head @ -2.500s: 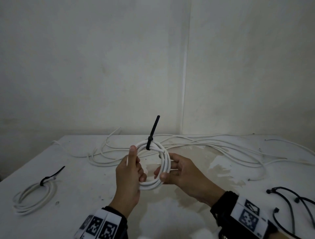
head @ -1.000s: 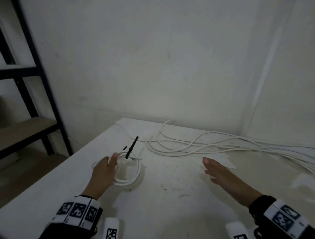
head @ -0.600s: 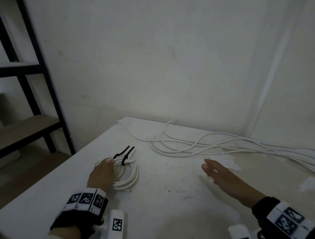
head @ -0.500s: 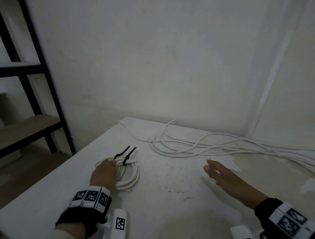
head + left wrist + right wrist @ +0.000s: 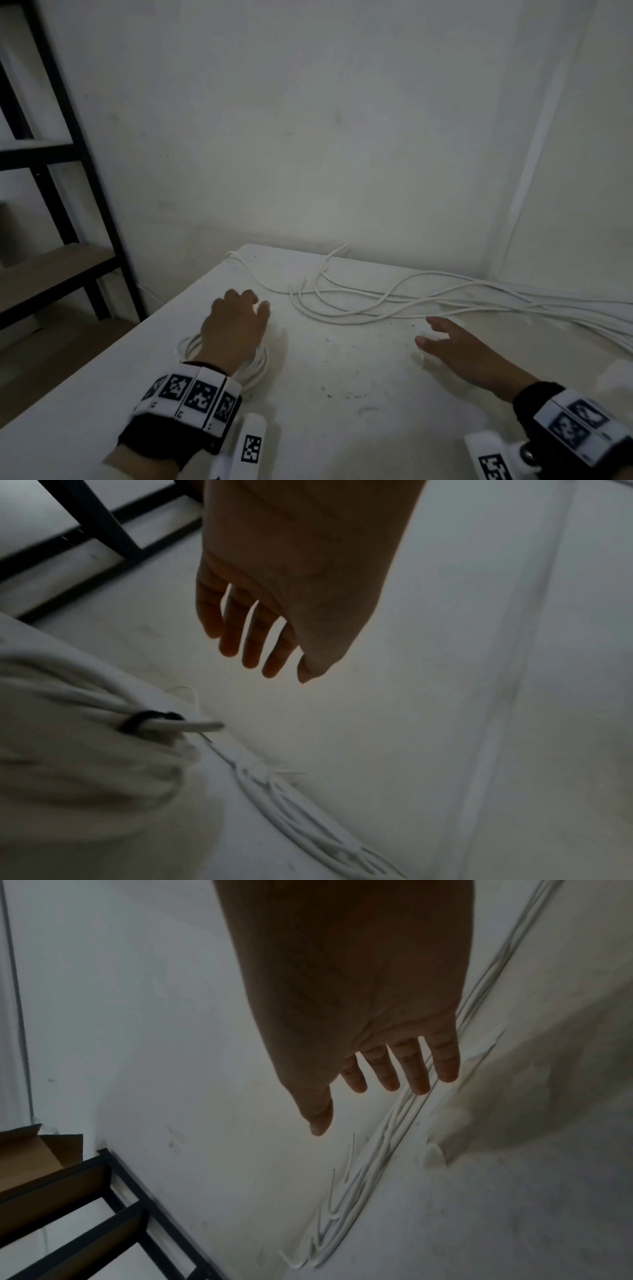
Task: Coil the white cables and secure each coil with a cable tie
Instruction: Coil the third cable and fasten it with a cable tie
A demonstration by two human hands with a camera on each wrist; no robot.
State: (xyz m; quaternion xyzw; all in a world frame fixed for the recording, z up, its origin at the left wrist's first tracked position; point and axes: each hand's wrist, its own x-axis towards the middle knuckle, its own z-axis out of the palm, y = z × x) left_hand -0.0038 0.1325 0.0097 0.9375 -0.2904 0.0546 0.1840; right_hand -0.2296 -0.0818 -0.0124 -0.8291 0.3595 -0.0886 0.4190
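The left hand (image 5: 234, 329) hovered low over the tied coil (image 5: 255, 371) at lower left of the head view, fingers straight and slightly spread, holding nothing. In the left wrist view those fingers (image 5: 251, 642) hung clear above the table (image 5: 342, 411), and the black cable tie (image 5: 137, 722) cinched the coil at left of frame (one white cable end poking out past it). The right hand (image 5: 459, 353) reached flat across the right side, fingers extended and thumb out, with nothing in it. Just beyond its fingertips, the loose white cables (image 5: 411, 303) sprawled along the table's far edge, running off to the right. A black shelf rack (image 5: 68, 171) stood at upper left.
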